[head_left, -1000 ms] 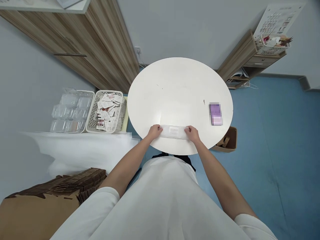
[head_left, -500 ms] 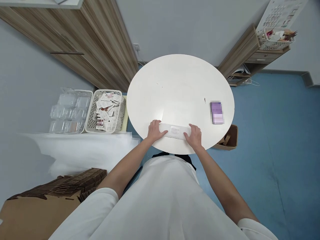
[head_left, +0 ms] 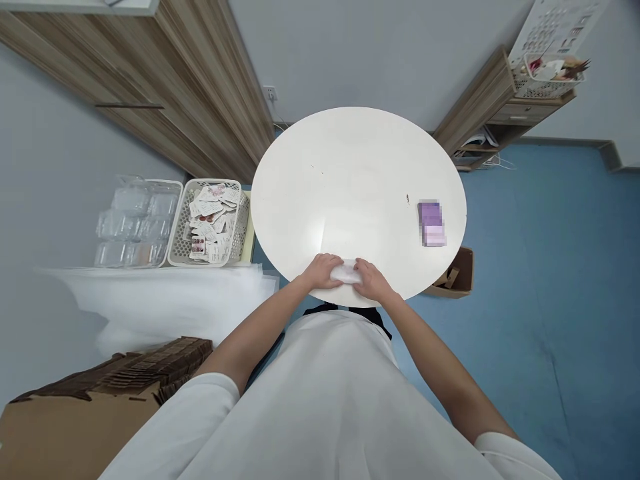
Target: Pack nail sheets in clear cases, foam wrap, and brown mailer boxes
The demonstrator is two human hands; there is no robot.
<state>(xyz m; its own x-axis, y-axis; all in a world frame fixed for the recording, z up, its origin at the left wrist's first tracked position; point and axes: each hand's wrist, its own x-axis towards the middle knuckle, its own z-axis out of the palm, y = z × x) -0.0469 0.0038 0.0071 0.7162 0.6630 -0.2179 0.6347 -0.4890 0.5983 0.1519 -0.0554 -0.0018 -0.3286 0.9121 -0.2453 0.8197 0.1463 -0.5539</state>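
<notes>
At the near edge of the white oval table [head_left: 360, 173] lies a small white bundle [head_left: 346, 272], wrapped in thin, slightly see-through sheet like packing foam. What is inside cannot be made out. My left hand [head_left: 324, 271] grips its left end, fingers curled over it and thumb on the near side. From the right, my right hand [head_left: 371, 280] closes around the other end in the same way. Only the bundle's middle shows between the hands. Off to the right on the table is a purple and pink item [head_left: 431, 223], blurred out.
Left of the table stand a white basket of printed cards [head_left: 210, 223] and a tray of clear plastic boxes [head_left: 140, 223]. White sheets [head_left: 180, 300] and flattened cardboard [head_left: 100, 413] lie nearer me. An open carton [head_left: 463, 275] sits below the table's right edge.
Both hands have come together from the ends of a long flat white strip. The strip's ends are now folded or gathered inward, so the bundle looks much shorter.
</notes>
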